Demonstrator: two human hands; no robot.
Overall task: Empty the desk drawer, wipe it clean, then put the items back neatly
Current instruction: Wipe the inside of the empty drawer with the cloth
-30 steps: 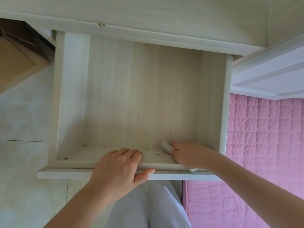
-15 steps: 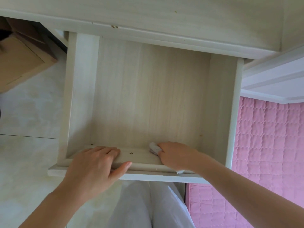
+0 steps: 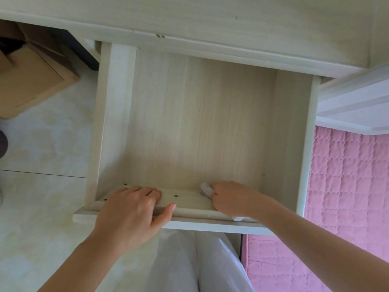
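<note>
Drawer (image 3: 117,123) stands pulled out from the desk (image 3: 231,28), bare inside. Left hand (image 3: 130,216) grips its front edge; right hand (image 3: 229,199) presses what looks like a cloth (image 3: 205,189) against the front wall.

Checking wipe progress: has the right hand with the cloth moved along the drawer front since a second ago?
Yes. The right hand and cloth slid leftward along the drawer front, away from its right wall.

Our drawer (image 3: 202,123) pulled out at 12 o'clock, our left hand (image 3: 130,213) gripping its front panel at 7 o'clock, our right hand (image 3: 231,199) pressing a white cloth (image 3: 205,189) inside, pink quilt (image 3: 345,186) at 3 o'clock.
</note>
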